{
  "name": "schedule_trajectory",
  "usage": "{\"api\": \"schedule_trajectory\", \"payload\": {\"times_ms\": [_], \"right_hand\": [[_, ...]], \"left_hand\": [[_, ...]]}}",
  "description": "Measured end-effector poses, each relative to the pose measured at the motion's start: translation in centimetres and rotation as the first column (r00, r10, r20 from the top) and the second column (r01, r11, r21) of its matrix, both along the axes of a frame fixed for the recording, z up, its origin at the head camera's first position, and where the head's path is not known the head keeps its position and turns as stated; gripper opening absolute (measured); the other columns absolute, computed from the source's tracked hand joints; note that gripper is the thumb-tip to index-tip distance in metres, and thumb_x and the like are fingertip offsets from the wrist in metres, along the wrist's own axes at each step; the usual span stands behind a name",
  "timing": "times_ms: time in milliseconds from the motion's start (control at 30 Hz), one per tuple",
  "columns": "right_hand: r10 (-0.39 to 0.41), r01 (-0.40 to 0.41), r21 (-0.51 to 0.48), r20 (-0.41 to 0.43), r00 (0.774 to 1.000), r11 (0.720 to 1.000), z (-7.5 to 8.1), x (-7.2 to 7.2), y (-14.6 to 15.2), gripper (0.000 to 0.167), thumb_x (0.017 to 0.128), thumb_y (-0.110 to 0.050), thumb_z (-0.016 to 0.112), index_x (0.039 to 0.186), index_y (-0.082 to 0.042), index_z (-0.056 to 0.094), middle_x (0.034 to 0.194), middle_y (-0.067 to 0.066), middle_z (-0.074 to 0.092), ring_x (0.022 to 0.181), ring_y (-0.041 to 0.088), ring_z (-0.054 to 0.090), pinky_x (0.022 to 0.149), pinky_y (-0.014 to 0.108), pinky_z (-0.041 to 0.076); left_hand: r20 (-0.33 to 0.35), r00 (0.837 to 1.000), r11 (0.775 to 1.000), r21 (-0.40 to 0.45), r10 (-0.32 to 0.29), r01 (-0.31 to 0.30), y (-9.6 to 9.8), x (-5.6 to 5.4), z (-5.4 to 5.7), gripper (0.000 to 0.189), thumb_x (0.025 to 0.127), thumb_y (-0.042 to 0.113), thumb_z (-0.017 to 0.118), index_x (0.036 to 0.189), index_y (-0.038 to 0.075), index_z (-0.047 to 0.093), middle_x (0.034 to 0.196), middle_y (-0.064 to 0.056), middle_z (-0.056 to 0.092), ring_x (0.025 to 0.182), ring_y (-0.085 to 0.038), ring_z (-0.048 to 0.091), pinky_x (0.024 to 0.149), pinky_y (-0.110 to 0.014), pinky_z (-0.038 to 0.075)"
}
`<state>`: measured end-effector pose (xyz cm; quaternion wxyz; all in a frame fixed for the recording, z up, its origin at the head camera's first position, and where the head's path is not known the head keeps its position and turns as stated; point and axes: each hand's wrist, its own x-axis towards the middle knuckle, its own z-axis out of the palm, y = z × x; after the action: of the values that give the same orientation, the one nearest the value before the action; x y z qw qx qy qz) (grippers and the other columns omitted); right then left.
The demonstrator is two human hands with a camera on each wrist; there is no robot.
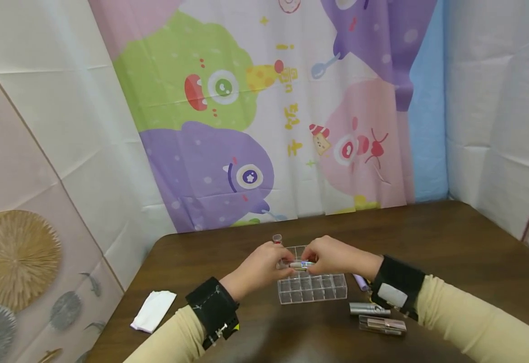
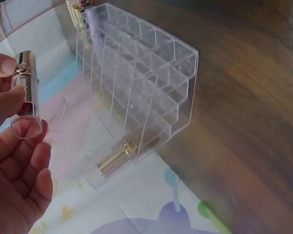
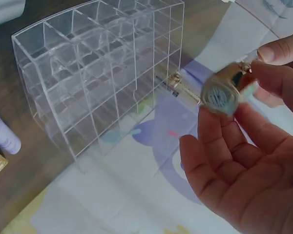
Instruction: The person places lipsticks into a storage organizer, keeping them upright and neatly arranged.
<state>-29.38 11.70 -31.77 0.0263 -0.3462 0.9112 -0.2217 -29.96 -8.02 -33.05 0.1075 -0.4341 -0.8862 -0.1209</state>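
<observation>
Over the clear acrylic organizer, both hands hold one lipstick with a gold tube, dark red part and clear cap. My left hand pinches its left end in the head view, thumb on the clear cap in the left wrist view. My right hand grips the other end; the round labelled base faces the camera in the right wrist view. A second gold lipstick with a clear cap stands in a corner compartment of the organizer.
Right of the organizer lie a lilac tube, a silver cylinder and a clear case with slim items inside. A folded white cloth lies on the brown table at the left. A cartoon-print curtain hangs behind.
</observation>
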Motion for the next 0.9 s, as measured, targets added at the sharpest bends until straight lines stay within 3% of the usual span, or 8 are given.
{"api": "schedule_trajectory", "payload": {"times_ms": [200, 367, 500, 733, 900], "right_hand": [[-0.085, 0.085, 0.04, -0.002, 0.996, 0.996, -0.1, -0.1, 1.9, 0.027, 0.075, -0.009, 0.068, 0.1, 0.003, 0.066, 0.088, 0.008, 0.065, 0.08, 0.017, 0.059, 0.068, 0.03, 0.049], [-0.086, 0.086, 0.042, 0.021, 0.996, 0.995, -1.1, 0.2, 3.6, 0.027, 0.075, -0.008, 0.066, 0.1, 0.003, 0.067, 0.088, 0.009, 0.066, 0.08, 0.017, 0.06, 0.068, 0.029, 0.049], [-0.102, 0.101, 0.025, 0.047, 0.994, 0.995, -1.6, 0.5, 4.6, 0.027, 0.075, -0.008, 0.067, 0.099, 0.005, 0.067, 0.087, 0.01, 0.066, 0.078, 0.016, 0.06, 0.068, 0.029, 0.049], [-0.138, 0.137, 0.024, 0.041, 0.99, 0.99, -2.4, 0.9, 6.4, 0.022, 0.072, -0.008, 0.069, 0.092, 0.002, 0.068, 0.074, 0.0, 0.062, 0.068, 0.009, 0.054, 0.06, 0.024, 0.045], [-0.154, 0.154, 0.019, 0.048, 0.987, 0.988, -2.4, 1.0, 7.5, 0.024, 0.073, -0.011, 0.07, 0.093, 0.003, 0.067, 0.077, 0.001, 0.062, 0.07, 0.01, 0.054, 0.061, 0.026, 0.046]], "left_hand": [[-0.08, 0.996, 0.998, -0.049, 0.028, -0.032, -0.2, -1.1, 1.5, 0.015, 0.078, 0.017, 0.071, 0.09, 0.007, 0.07, 0.084, -0.002, 0.064, 0.076, -0.017, 0.054, 0.072, -0.03, 0.042], [-0.136, 0.989, 0.99, -0.122, 0.051, -0.068, 0.7, -2.9, 3.0, 0.018, 0.079, 0.017, 0.07, 0.092, 0.005, 0.068, 0.084, -0.004, 0.064, 0.082, -0.02, 0.057, 0.078, -0.032, 0.044], [-0.172, 0.984, 0.97, -0.227, 0.043, -0.082, 2.1, -4.1, 3.6, 0.013, 0.079, 0.018, 0.07, 0.089, 0.009, 0.069, 0.083, -0.002, 0.065, 0.08, -0.019, 0.056, 0.075, -0.031, 0.041], [-0.24, 0.97, 0.922, -0.369, 0.029, -0.118, 3.6, -5.2, 3.1, 0.006, 0.078, 0.02, 0.07, 0.078, 0.014, 0.068, 0.078, 0.0, 0.062, 0.076, -0.018, 0.05, 0.07, -0.03, 0.038], [-0.202, 0.974, 0.916, -0.362, 0.105, -0.174, 3.6, -5.9, 1.8, 0.011, 0.075, 0.022, 0.073, 0.071, 0.015, 0.067, 0.074, 0.001, 0.062, 0.074, -0.018, 0.048, 0.072, -0.031, 0.037]]}}
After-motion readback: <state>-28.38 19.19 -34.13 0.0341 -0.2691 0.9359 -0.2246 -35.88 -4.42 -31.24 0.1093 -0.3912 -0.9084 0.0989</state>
